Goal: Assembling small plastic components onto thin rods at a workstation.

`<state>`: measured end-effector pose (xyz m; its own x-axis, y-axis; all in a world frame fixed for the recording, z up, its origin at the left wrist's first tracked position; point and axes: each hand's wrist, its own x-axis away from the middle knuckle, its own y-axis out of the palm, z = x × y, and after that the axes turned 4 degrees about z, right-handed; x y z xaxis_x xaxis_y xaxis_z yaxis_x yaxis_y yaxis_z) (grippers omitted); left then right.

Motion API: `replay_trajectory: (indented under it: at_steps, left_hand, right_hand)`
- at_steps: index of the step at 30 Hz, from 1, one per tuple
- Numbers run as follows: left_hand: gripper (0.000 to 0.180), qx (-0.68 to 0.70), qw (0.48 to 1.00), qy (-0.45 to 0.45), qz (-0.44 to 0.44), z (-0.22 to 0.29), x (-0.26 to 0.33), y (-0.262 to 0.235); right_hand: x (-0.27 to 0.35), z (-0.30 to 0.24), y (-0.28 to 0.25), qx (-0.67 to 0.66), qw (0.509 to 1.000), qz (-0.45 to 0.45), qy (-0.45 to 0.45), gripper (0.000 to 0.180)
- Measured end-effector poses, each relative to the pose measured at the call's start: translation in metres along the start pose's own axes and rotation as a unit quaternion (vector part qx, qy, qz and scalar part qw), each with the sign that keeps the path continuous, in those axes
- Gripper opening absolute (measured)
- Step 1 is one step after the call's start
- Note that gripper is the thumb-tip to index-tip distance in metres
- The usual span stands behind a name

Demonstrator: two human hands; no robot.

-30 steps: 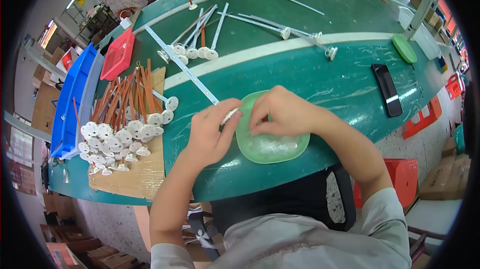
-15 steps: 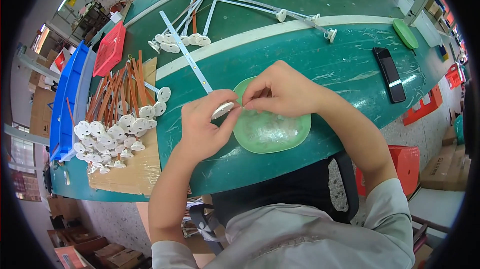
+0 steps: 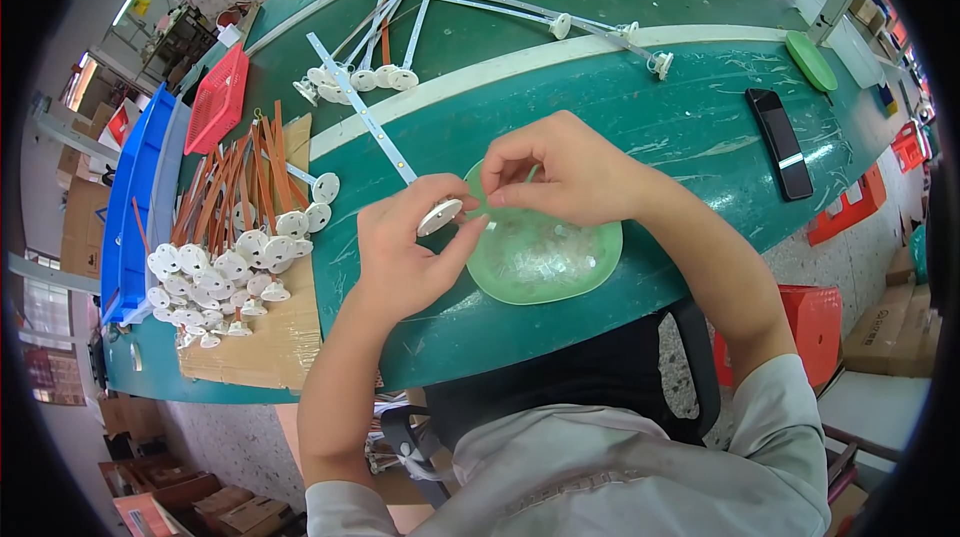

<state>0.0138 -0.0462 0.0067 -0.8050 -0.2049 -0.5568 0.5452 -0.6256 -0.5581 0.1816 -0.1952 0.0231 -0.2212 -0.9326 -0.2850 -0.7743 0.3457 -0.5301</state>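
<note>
My left hand (image 3: 395, 247) grips a pale LED strip (image 3: 365, 115) near its lower end, where a round white cap (image 3: 440, 218) sits between thumb and fingers. From there the strip slants away to the far left over the table. My right hand (image 3: 575, 172) is just to the right, thumb and fingertips pinched together above the rim of a shallow green dish (image 3: 545, 272). Whatever those fingertips hold is too small to make out. Small clear bits seem to lie in the dish.
On cardboard (image 3: 270, 362) at left lies a pile of brown strips with white caps (image 3: 235, 262). Beyond stand a blue bin (image 3: 135, 207) and a red basket (image 3: 217, 97). More capped pale strips (image 3: 415, 32) lie farther back. A black phone (image 3: 780, 145) and another green dish (image 3: 810, 62) are at right.
My right fingertips have drawn slightly up and away from the left hand. The strip's far end has swung a little to the left as the left hand shifted.
</note>
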Motion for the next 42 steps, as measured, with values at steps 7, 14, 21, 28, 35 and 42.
replay_trajectory:
  at_steps: [7,14,21,28,35,42]
  left_hand:
    - [0.018,0.002,0.999,0.036,0.032,0.001,-0.002,0.001]
    - [0.018,-0.008,0.998,0.047,0.046,-0.002,0.001,-0.001]
    - [0.018,0.004,0.99,0.053,0.132,0.003,-0.001,-0.005]
    - [0.02,0.035,0.983,0.034,0.174,0.001,0.003,-0.004]
    - [0.025,0.046,0.987,0.05,0.149,0.002,0.005,-0.008]
    - [0.054,0.039,0.981,0.132,0.134,0.005,0.0,-0.001]
  right_hand:
    - [0.001,-0.007,0.001,-0.055,0.996,-0.006,0.063,0.018]
    - [0.0,-0.01,0.005,-0.078,0.996,0.033,0.033,0.02]
    - [0.003,-0.012,0.014,-0.038,0.997,0.071,-0.021,0.014]
    - [0.005,-0.018,0.02,-0.051,0.99,0.133,-0.02,0.008]
    - [0.007,-0.018,0.026,-0.043,0.984,0.161,-0.068,0.006]
    - [0.007,-0.017,0.03,0.049,0.94,0.261,-0.212,0.008]
